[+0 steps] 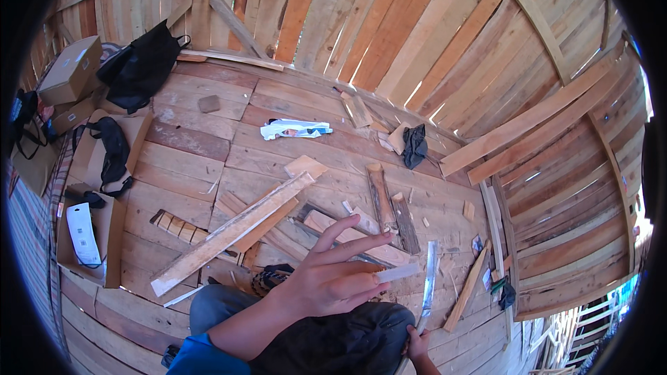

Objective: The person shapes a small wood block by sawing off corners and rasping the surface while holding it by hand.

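Left hand (326, 279) reaches rightward above the lap (306, 347), two fingers extended; I see its grip clamped on a pale strip (399, 273), left of the blade (429, 274). Right hand (419, 344), near right, grips the blade's near end.

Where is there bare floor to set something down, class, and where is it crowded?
Mostly bare floor shows between the open cardboard box and the white-blue wrapper, and again between that box and the left knee. It is crowded beyond the left hand, where planks lie close or overlap.
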Tool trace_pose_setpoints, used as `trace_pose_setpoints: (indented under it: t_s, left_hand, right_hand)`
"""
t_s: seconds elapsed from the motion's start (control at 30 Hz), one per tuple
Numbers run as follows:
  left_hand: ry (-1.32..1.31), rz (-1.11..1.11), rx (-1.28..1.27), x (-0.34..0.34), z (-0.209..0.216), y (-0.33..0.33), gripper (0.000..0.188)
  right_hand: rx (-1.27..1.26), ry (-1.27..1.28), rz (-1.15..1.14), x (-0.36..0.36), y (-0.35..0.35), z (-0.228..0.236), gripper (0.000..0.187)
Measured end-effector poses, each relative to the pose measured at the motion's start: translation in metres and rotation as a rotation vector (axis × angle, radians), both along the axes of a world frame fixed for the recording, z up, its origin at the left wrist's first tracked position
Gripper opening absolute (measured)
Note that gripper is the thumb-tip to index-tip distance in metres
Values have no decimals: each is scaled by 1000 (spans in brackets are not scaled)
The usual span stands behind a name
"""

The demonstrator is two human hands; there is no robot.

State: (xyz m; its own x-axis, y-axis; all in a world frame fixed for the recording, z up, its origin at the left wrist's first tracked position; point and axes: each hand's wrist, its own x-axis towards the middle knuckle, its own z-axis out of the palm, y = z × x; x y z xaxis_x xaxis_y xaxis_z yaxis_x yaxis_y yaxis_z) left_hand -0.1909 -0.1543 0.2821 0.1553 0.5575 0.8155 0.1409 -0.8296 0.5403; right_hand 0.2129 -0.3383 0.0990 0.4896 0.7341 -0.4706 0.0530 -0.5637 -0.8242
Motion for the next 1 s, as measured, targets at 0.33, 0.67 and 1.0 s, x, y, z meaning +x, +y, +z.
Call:
trace_pose_setpoints:
  t_s: [0.33, 0.67, 1.0]
  left_hand:
    - [35, -72, -106, 1, -4, -3, 19]
    - [-162, -157, -114, 1, -5, 1, 40]
    - [-920, -314, -580, -5, -32, 17, 37]
  right_hand:
    - [-33, -45, 7, -12, 5, 11, 42]
    - [-33, -55, -8, -15, 5, 12, 42]
    - [-29, -52, 19, -13, 4, 12, 44]
